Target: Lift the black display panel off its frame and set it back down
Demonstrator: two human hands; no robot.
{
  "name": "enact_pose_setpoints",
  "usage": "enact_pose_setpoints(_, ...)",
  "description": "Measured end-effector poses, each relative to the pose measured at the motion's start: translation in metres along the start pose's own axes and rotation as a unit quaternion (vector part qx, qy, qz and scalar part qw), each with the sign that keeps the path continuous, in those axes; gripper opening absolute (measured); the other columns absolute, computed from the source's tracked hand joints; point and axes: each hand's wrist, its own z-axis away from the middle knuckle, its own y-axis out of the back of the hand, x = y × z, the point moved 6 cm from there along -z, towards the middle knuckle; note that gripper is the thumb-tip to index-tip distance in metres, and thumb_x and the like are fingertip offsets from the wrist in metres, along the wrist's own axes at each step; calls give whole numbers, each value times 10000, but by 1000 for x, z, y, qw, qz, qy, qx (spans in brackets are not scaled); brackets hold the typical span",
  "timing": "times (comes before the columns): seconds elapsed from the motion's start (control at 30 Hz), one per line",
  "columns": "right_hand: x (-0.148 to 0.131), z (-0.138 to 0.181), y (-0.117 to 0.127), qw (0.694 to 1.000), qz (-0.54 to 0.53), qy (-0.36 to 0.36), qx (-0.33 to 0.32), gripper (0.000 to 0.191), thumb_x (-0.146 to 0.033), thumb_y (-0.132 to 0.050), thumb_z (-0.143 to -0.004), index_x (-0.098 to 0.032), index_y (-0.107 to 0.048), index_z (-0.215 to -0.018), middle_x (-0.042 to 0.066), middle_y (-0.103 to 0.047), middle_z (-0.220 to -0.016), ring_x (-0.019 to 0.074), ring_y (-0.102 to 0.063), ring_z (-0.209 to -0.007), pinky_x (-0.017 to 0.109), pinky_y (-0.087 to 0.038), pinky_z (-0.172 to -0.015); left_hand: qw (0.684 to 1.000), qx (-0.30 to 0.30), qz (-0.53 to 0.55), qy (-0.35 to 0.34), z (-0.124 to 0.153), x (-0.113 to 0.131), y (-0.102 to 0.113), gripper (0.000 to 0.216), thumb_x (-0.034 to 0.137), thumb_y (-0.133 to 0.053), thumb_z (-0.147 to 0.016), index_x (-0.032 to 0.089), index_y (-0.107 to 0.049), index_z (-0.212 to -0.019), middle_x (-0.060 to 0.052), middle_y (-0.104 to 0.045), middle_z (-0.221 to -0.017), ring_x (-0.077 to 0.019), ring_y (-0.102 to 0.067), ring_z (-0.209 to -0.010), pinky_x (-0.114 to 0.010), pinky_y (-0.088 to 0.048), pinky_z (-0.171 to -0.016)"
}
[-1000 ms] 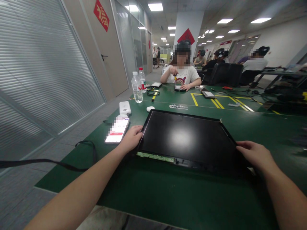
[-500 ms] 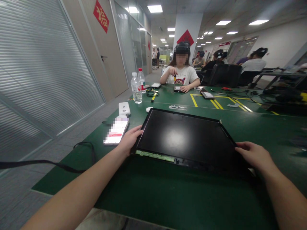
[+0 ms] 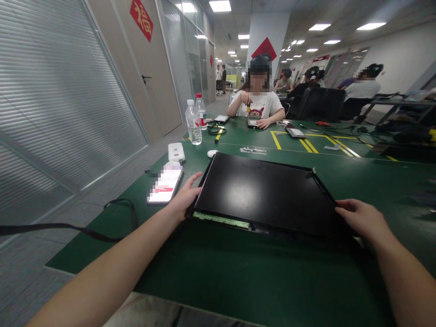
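A black flat display panel point(image 3: 262, 193) lies on the green table mat point(image 3: 238, 277), with a thin green circuit strip point(image 3: 221, 220) along its near edge. My left hand point(image 3: 184, 200) grips the panel's near left edge, fingers curled round it. My right hand point(image 3: 363, 220) holds the near right corner, fingers wrapped under the edge. The panel's near side looks slightly raised off the mat.
A lit phone point(image 3: 165, 184) and a white box point(image 3: 176, 151) lie left of the panel, with two water bottles point(image 3: 193, 123) behind. A black cable point(image 3: 102, 234) trails off the table's left edge. A person in a white shirt point(image 3: 257, 106) works at the far end; others sit behind.
The panel's near edge has lifted a little between my hands, and its glare spot has faded. Both hands stay on the same edges.
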Motion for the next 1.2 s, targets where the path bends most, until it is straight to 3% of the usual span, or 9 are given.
enact_pose_setpoints(0.17,-1,0,0,1000,9,3,-3,274,-357,-602,-687,-231,-729,-894,72,-752,-916,271,-677,-882,380,-488,-781,1000,-9,-9,8,2,1,-1,708,49,-636,-822,263,-448,-1470,11,-709,-645,-166,-666,-475,-238,-532,-460)
enact_pose_setpoints(0.37,-2,0,-1,1000,8,-6,-13,312,-368,-598,-684,-223,-730,-928,78,-751,-940,274,-676,-882,384,-492,-790,1000,-5,-28,-14,5,4,-5,400,165,-711,-832,194,-678,-1230,-45,-781,-815,-160,-713,-615,-224,-555,-551)
enact_pose_setpoints(0.57,-2,-1,-1,1000,4,4,-1,267,-352,-599,-646,-235,-722,-852,70,-752,-892,280,-683,-861,396,-502,-793,999,-12,-26,-31,7,8,-7,389,208,-703,-817,218,-714,-1206,-42,-796,-862,-185,-732,-698,-242,-551,-588)
enact_pose_setpoints(0.7,0,-3,-1,1000,-2,18,7,244,-370,-604,-625,-243,-710,-804,67,-753,-860,284,-687,-833,409,-507,-773,999,-15,-16,-38,7,10,-6,339,286,-687,-834,202,-744,-1157,-60,-799,-945,-225,-747,-829,-287,-583,-694)
enact_pose_setpoints(0.8,0,-3,-1,1000,-12,18,11,247,-382,-610,-614,-247,-710,-794,61,-751,-831,277,-686,-790,408,-512,-748,997,-52,-26,-47,6,8,-8,365,364,-737,-811,215,-749,-1144,-66,-791,-1036,-259,-739,-938,-327,-590,-779)
enact_pose_setpoints(1.0,-1,-1,-1,1000,-12,15,9,259,-388,-607,-607,-248,-706,-801,56,-746,-822,265,-679,-760,399,-508,-721,990,-98,-54,-82,10,9,-11,486,300,-814,-741,226,-707,-1209,-66,-772,-1127,-276,-722,-1020,-398,-554,-936)
enact_pose_setpoints(1.2,-2,1,-2,1000,-17,8,-4,300,-400,-590,-627,-240,-693,-858,74,-744,-893,275,-676,-806,405,-499,-743,987,-70,-77,-120,9,12,-6,618,357,-876,-658,210,-698,-1231,-109,-700,-1288,-348,-628,-1209,-483,-483,-1040)
